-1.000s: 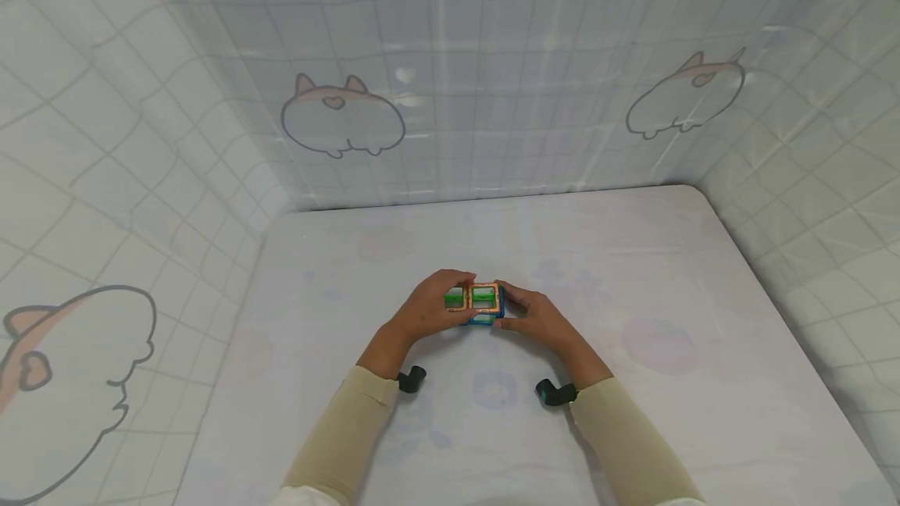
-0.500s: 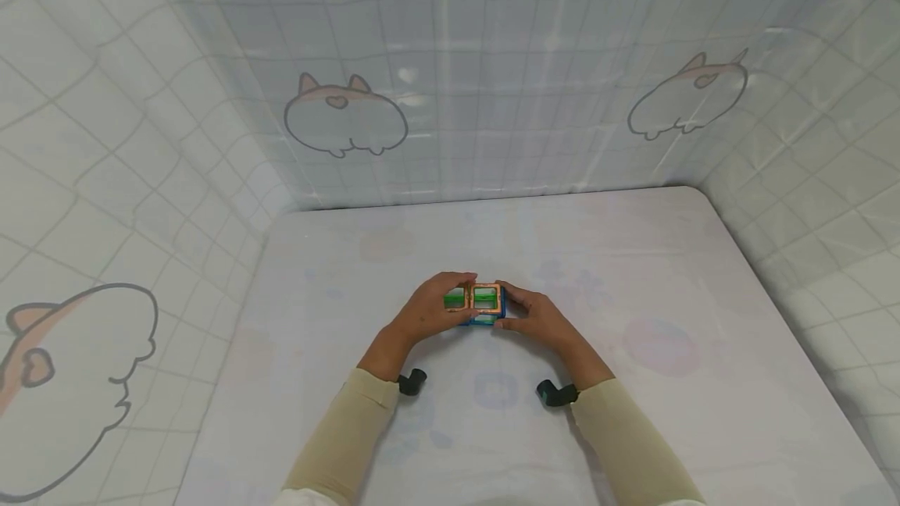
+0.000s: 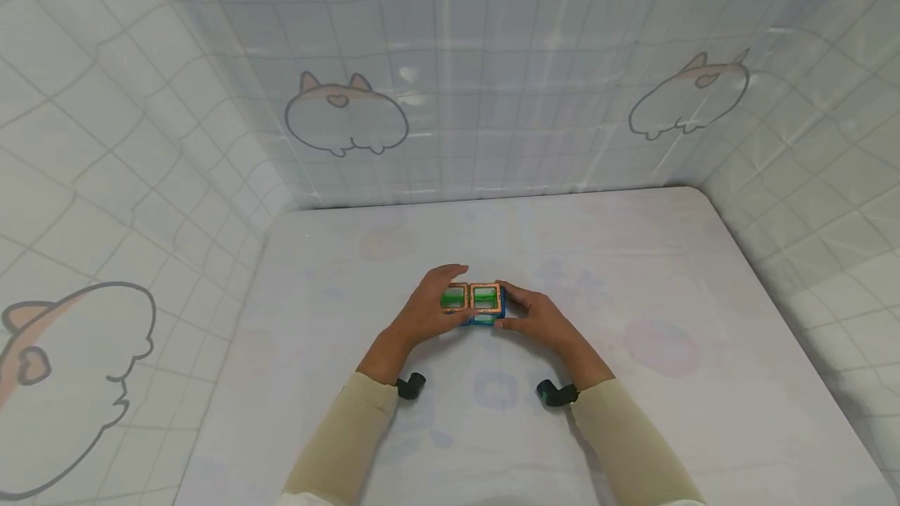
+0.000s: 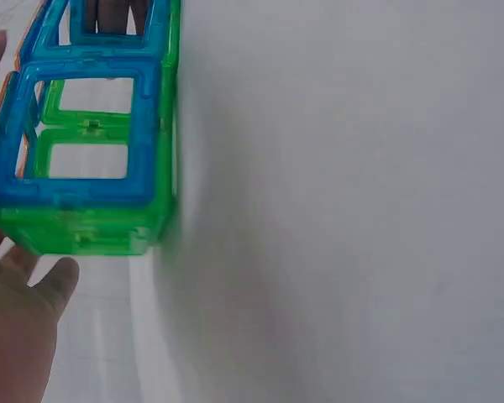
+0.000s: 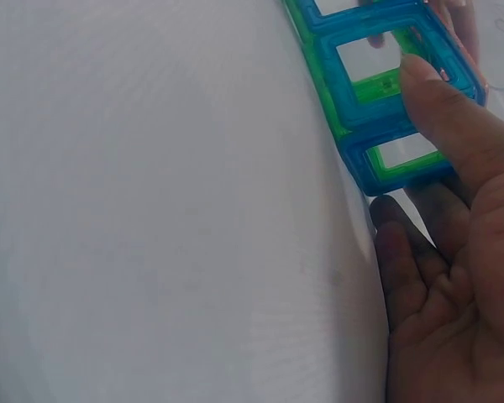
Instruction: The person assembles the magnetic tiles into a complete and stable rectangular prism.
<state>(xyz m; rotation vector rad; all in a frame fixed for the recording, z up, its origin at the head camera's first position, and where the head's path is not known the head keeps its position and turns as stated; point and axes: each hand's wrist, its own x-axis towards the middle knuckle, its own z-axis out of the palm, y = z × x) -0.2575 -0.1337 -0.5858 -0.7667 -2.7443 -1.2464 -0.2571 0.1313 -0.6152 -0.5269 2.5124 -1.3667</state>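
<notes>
A box of joined magnetic tiles (image 3: 485,285) sits on the table between both hands, its two orange square frames uppermost. Blue tiles (image 4: 143,134) form the near side in the left wrist view, and green tiles (image 4: 84,231) close the left end and the bottom. My left hand (image 3: 425,307) is around the left end, index finger lifted off the far edge, thumb near the top front edge; its other fingers are partly hidden. My right hand (image 3: 537,318) grips the right end, its thumb (image 5: 454,117) across the blue near side and fingers at the end and behind.
The table (image 3: 633,256) has a pale printed cover. White grid-patterned curtains (image 3: 478,100) with animal drawings enclose its back and sides. A dark wrist camera (image 3: 411,386) sits at the left cuff, another wrist camera (image 3: 555,393) at the right.
The left fingers have lifted off the far edge of the tile box and spread outward, uncovering more of the left orange frame. The right hand and the box have stayed in place.
</notes>
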